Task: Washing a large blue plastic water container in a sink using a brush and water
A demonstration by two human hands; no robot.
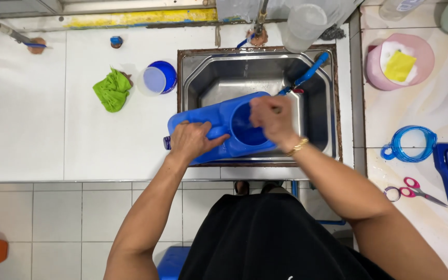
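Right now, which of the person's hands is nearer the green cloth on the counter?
Left. The left hand grips the blue container just right of the green cloth; the right hand is farther, over the sink.

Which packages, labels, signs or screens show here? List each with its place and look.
No signs or screens show.
Clear bottle: top right edge of the counter, cut off by the frame, with a pale label whose print is too small to tell.
Blue container: lying across the front rim of the sink, steadied by the left hand, right hand at its round opening; no label shows.
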